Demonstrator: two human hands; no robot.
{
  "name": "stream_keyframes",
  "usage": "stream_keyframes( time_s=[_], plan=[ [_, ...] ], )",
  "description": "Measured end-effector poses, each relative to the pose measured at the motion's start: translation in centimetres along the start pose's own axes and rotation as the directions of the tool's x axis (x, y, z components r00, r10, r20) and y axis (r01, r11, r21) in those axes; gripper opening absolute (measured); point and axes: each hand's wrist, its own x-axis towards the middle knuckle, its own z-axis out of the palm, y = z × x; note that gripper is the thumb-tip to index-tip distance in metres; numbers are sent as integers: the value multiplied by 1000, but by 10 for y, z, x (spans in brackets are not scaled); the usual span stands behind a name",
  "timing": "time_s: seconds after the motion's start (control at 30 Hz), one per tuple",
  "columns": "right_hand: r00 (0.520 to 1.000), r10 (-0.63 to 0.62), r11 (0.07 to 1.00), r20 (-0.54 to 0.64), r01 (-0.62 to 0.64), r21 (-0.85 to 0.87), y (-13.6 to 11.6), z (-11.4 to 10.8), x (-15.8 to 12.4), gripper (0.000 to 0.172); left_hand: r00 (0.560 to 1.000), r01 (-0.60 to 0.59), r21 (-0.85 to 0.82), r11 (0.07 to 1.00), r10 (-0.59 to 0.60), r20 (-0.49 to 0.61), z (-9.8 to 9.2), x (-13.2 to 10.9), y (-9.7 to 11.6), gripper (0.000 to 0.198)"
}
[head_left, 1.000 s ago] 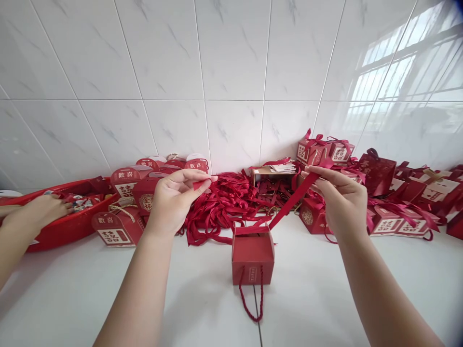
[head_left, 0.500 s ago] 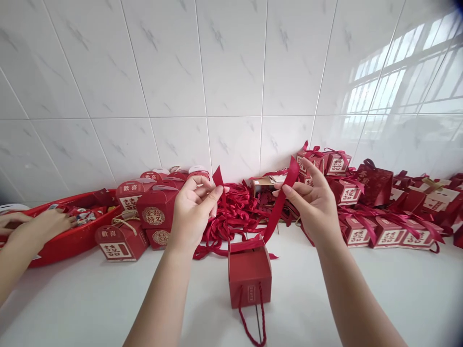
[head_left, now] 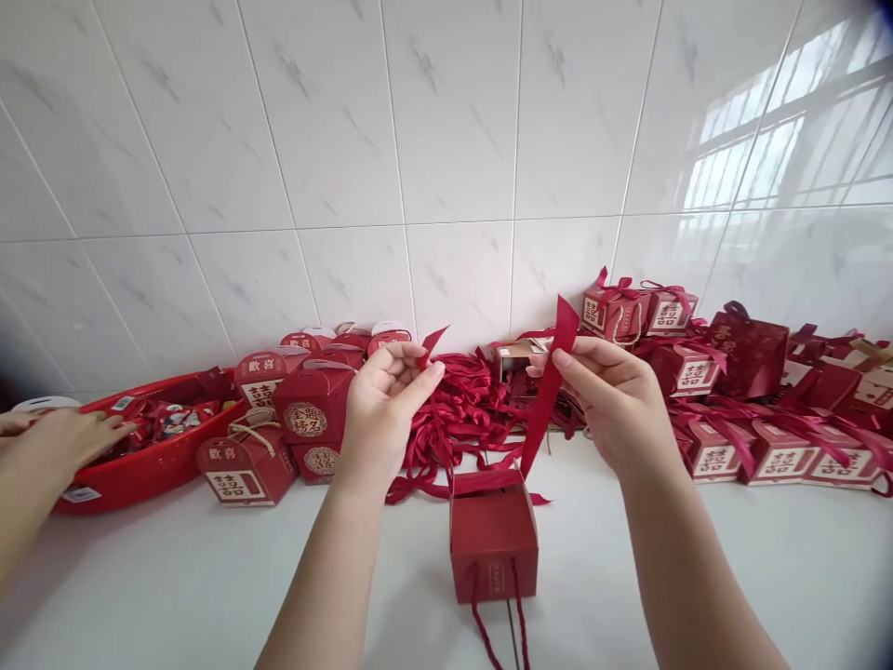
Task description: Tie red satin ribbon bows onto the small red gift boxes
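Between my forearms a small red gift box (head_left: 494, 535) stands on the white table, its rope handle hanging down the near side. A red ribbon (head_left: 548, 400) runs through the top of the box. My right hand (head_left: 614, 395) pinches one end between thumb and fingers, holding it up to the right of the box. The other end is pinched in my left hand (head_left: 391, 409), with its pointed tip sticking out above the thumb. Both hands are raised over the box, apart from each other. Part of the ribbon is hidden behind my left hand.
A heap of loose red ribbons (head_left: 464, 400) lies behind the box. Finished boxes with bows (head_left: 718, 456) are stacked at right; boxes without bows (head_left: 307, 414) stand at left. Another person's hand (head_left: 70, 437) reaches into a red basin (head_left: 153, 479) of wrapped sweets. A tiled wall (head_left: 460, 140) rises behind.
The view has shifted slightly, moving everything a little to the right. The ribbon's right end stands straighter, and its left tip leans more to the right. The other person's hand has moved within the basin.
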Motion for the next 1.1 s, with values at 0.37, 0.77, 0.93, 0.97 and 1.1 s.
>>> stream_keyframes(
  time_s=[0.37,0.77,0.93,0.97,1.1],
  plan=[
    [999,-30,998,-42,27,-63,-9,-3,-8,8,999,-49,177,983,50,2,-6,-6,19,15],
    [993,-47,993,-108,35,-115,-11,-6,-10,12,991,-80,47,996,84,-106,-11,-11,32,12],
    [999,-31,993,-37,26,-118,-12,0,-14,8,994,-29,85,996,37,-103,-16,-11,31,16],
    [999,-28,994,-22,25,-109,-12,2,-15,8,994,-19,90,996,29,-108,-16,-11,31,16],
    [998,-29,996,48,33,-87,-9,8,-17,6,993,-21,88,996,31,-116,-16,-13,32,17]
  ],
)
